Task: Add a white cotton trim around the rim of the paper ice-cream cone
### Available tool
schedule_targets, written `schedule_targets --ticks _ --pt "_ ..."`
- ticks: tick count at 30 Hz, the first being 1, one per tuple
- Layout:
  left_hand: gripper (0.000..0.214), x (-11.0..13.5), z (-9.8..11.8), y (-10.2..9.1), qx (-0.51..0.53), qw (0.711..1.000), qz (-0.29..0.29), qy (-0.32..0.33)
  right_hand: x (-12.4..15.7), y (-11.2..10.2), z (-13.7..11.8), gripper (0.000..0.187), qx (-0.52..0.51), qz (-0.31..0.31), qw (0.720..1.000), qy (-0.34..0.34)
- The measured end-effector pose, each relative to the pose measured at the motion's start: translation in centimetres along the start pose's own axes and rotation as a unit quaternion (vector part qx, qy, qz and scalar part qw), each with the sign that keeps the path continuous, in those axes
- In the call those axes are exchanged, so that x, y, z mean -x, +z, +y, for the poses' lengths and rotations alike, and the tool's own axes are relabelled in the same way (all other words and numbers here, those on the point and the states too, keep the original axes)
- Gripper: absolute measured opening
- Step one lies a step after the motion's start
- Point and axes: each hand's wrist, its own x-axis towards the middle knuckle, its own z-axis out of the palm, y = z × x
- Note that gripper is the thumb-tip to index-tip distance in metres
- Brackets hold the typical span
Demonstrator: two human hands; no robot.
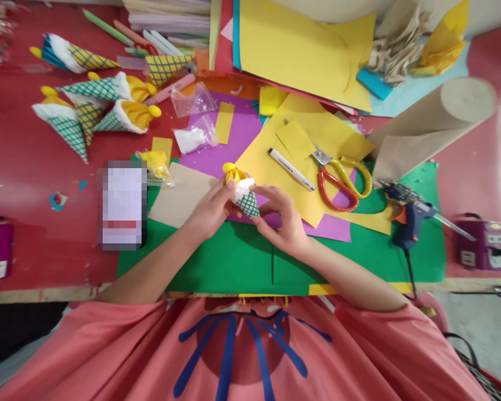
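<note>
A small paper ice cream cone is between my two hands, above the green mat. Its cone is green with a dark lattice, its rim white, and a pleated yellow top ends in a yellow ball. My left hand is closed around the white and yellow part. With thumb and fingers, my right hand touches the rim and the pointed end. Right of it lie scissors with red and yellow handles and a white marker on yellow sheets.
Several finished paper cones lie at the left, above a phone with a blurred screen. A blue glue gun and a brown paper roll are at the right. Stacked coloured sheets stand at the back, near small plastic bags.
</note>
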Motion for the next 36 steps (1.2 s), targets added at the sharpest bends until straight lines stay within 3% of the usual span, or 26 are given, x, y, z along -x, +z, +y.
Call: schedule_targets --ticks 10,22,25,29,36 --pt "0.043 0.0 0.1 0.1 0.016 1.0 0.004 0.01 0.0 0.0 -0.1 0.051 -0.006 0.002 1.0 0.003" --pt "0.045 -0.1 0.4 0.4 0.025 1.0 0.006 -0.014 0.2 0.1 0.3 0.057 -0.013 0.013 1.0 0.006" --pt "0.04 -0.2 0.9 0.7 0.047 0.998 -0.008 -0.035 0.2 0.2 0.3 0.059 -0.04 0.003 0.999 0.016" --pt "0.032 -0.3 1.1 0.7 0.041 0.999 0.0 -0.017 0.2 0.2 0.2 0.06 -0.061 0.003 0.998 0.014" --pt "0.042 -0.3 0.7 0.6 0.045 0.999 0.001 -0.013 0.1 0.0 0.1 0.062 -0.057 -0.016 0.998 0.018"
